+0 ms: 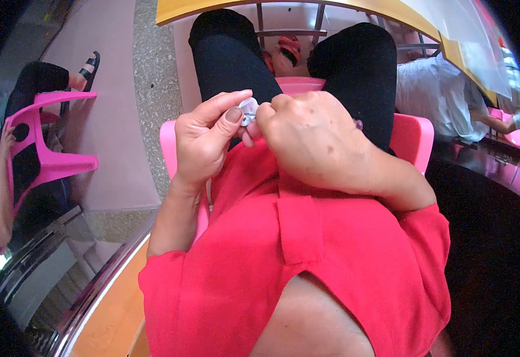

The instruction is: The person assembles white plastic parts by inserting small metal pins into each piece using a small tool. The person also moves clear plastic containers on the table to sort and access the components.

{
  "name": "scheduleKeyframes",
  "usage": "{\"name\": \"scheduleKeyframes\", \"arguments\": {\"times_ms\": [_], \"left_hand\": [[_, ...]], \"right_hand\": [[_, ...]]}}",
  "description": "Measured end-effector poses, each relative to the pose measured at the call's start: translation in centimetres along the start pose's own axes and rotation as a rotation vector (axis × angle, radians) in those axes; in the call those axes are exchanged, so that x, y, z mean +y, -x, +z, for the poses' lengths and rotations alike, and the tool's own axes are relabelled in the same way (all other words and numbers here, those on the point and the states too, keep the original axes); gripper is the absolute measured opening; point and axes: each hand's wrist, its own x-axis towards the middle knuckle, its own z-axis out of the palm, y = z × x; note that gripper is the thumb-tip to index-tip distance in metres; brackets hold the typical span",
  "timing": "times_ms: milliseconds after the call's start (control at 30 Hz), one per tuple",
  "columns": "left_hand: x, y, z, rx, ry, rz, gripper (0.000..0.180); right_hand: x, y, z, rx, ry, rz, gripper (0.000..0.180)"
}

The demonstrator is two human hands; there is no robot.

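My left hand (pixel 206 134) pinches a small white plastic piece (pixel 248 107) between thumb and fingers, above my lap. The piece has a rounded, cup-like upper part and a small grey, metal-looking bit below it. Its exact kind is too small to tell. My right hand (pixel 313 137) is closed, back of the hand upward, with its curled fingertips right up against the white piece. Whatever those fingers grip is hidden behind the knuckles.
I sit on a pink plastic chair (pixel 411 140). A yellow-edged table (pixel 367 7) stands ahead over my knees, with clear sheeting (pixel 465 35) hanging at its right. To the left someone sits on another pink chair (pixel 57 157); white clothing (pixel 435 89) shows at right.
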Motion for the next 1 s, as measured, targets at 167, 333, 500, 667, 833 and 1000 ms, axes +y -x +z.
{"name": "scheduleKeyframes", "arguments": {"times_ms": [167, 333, 500, 667, 833, 1000], "left_hand": [[0.3, -0.2, -0.3, -0.014, 0.139, -0.144, 0.026], [0.1, -0.3, -0.5, -0.005, 0.178, -0.157, 0.027], [0.0, -0.3, -0.6, 0.057, 0.166, -0.164, 0.026], [0.0, -0.3, -0.8, 0.061, 0.124, -0.182, 0.025], [-0.3, -0.1, -0.1, 0.074, -0.019, -0.149, 0.024], [-0.2, 0.2, -0.3, 0.040, 0.025, -0.168, 0.024]], "right_hand": [[1.2, -0.3, 0.3, 0.020, -0.097, -0.044, 0.017], [0.9, 0.0, 1.5, 0.094, -0.069, -0.050, 0.020], [0.1, -0.1, 1.9, 0.181, 0.124, -0.107, 0.020], [0.2, -0.2, 1.2, 0.033, 0.228, -0.164, 0.017], [-0.6, -0.2, 0.9, -0.013, 0.260, -0.133, 0.017], [0.3, -0.4, 0.4, -0.069, 0.117, -0.134, 0.016]]}}
